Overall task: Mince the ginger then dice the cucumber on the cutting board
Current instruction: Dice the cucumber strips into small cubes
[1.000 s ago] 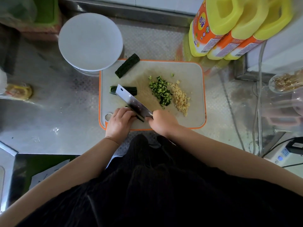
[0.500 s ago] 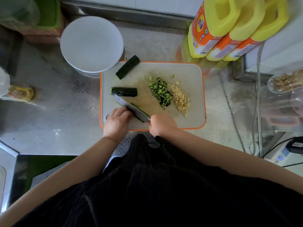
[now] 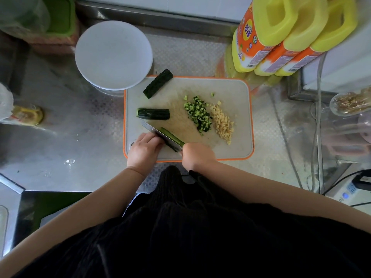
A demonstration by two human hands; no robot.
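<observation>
Cucumber strips [image 3: 172, 136] lie near the front edge of an orange-rimmed cutting board [image 3: 241, 91], under a cleaver [image 3: 158, 134] held edge-down across them. The right hand [image 3: 197, 156] wraps the cleaver's handle; the left hand [image 3: 145, 148] rests on the strips just beside the blade, fingers curled over them. Two uncut cucumber pieces wait further back — one [image 3: 153, 113] at the board's left side, another [image 3: 158, 83] poking over its far edge toward a white bowl [image 3: 113, 55]. A pile of diced cucumber [image 3: 197, 114] sits mid-board, touching a pile of minced ginger [image 3: 221, 122] to its right, so the ginger looks finished. To cut well, the holding fingertips should probably stay tucked back from the blade — knuckles guiding it — and the slices kept even and narrow.
</observation>
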